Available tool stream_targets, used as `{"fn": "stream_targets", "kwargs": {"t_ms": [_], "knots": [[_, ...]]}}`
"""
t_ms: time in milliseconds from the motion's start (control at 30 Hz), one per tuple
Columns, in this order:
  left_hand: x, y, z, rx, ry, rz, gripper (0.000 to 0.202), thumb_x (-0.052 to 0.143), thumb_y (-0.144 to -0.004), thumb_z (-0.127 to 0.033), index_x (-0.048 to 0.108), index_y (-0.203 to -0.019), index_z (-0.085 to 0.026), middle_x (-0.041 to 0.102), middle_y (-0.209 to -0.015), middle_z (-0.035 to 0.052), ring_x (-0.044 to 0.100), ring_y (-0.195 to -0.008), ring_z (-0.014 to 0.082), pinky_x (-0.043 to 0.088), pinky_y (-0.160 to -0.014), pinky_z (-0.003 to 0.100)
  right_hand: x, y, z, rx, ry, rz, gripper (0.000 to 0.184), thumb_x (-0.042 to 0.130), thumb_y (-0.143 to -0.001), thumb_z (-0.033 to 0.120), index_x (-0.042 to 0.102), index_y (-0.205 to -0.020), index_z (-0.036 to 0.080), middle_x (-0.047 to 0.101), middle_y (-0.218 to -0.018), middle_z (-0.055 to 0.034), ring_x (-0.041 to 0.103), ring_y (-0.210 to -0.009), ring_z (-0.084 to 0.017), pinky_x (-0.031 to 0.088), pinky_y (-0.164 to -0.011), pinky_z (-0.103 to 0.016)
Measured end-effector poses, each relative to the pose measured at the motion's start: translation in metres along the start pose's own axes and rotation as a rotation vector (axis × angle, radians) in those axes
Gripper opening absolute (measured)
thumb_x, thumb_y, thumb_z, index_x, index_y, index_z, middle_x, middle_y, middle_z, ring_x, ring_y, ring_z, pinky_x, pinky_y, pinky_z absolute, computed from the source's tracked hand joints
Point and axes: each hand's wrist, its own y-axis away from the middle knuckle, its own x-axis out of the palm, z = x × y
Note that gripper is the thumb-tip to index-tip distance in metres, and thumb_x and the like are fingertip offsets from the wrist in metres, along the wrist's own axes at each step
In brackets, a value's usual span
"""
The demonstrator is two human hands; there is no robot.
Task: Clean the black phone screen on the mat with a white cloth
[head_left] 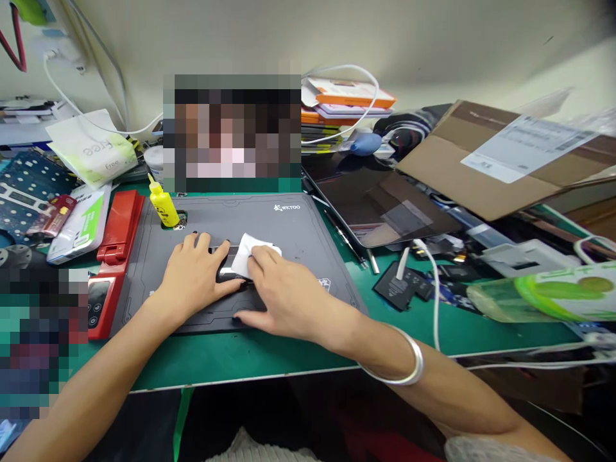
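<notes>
Bare forearms, silver bangle, dark nails

A wide, polished silver bangle (414, 362) circles the right wrist (370, 346), and the fingernails (195, 234) of the left hand (197, 276) carry dark polish. A pale grey knit sleeve (486, 449) sits at the lower edge of the view, with pale knit fabric (243, 449) at lower middle.

A phone repair workshop: a green bench mat (250, 366) runs beneath the left hand (197, 276) and right hand (289, 289), with a loose phone battery (402, 285) to the right and a yellow glue bottle (163, 204) beyond.
</notes>
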Motion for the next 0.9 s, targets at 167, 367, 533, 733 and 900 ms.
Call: {"fn": "stream_targets", "kwargs": {"t_ms": [167,367,533,733,900], "knots": [[-0.004,-0.002,0.015,0.026,0.067,0.050,0.069,0.062,-0.083,-0.064,0.053,-0.140,-0.025,0.054,-0.131,0.0162,0.050,-0.118,0.0377,0.049,-0.091,0.047,-0.001,0.004,-0.004,-0.001,0.020,0.009,0.071,0.062,-0.083,0.066,0.066,-0.108,0.000,0.062,-0.109,-0.0258,0.059,-0.104,-0.039,0.058,-0.077,-0.045],[-0.007,-0.002,0.033,0.065,0.168,0.079,0.065,0.068,-0.080,-0.055,0.057,-0.137,-0.024,0.053,-0.138,0.0144,0.049,-0.124,0.0366,0.049,-0.098,0.048,-0.002,0.004,-0.002,-0.038,0.009,0.000,0.070,0.062,-0.083,0.066,0.066,-0.110,0.002,0.063,-0.113,-0.0255,0.059,-0.107,-0.037,0.058,-0.078,-0.044],[-0.005,-0.001,0.029,0.074,0.169,0.053,0.069,0.067,-0.079,-0.054,0.056,-0.137,-0.020,0.053,-0.136,0.0174,0.048,-0.125,0.0394,0.049,-0.098,0.051,-0.002,0.004,0.000,0.099,0.056,0.070,0.068,0.060,-0.085,0.067,0.069,-0.103,0.002,0.064,-0.105,-0.0265,0.060,-0.100,-0.038,0.058,-0.070,-0.043],[-0.005,-0.001,0.028,0.079,0.154,0.052,0.068,0.065,-0.080,-0.054,0.056,-0.138,-0.020,0.052,-0.137,0.0175,0.048,-0.125,0.0395,0.047,-0.100,0.052,-0.008,0.005,-0.005,0.095,0.015,0.084,0.045,0.064,-0.090,0.047,0.070,-0.101,0.004,0.066,-0.105,-0.0224,0.063,-0.100,-0.035,0.056,-0.074,-0.040],[-0.007,-0.001,0.028,0.075,0.148,0.080,0.068,0.063,-0.081,-0.054,0.054,-0.139,-0.020,0.051,-0.138,0.0176,0.046,-0.127,0.0394,0.046,-0.102,0.052,-0.017,0.008,-0.046,0.143,-0.112,0.169,0.014,0.058,-0.089,0.013,0.069,-0.096,0.017,0.071,-0.097,-0.0072,0.067,-0.076,-0.021,0.048,-0.063,-0.032]]}}
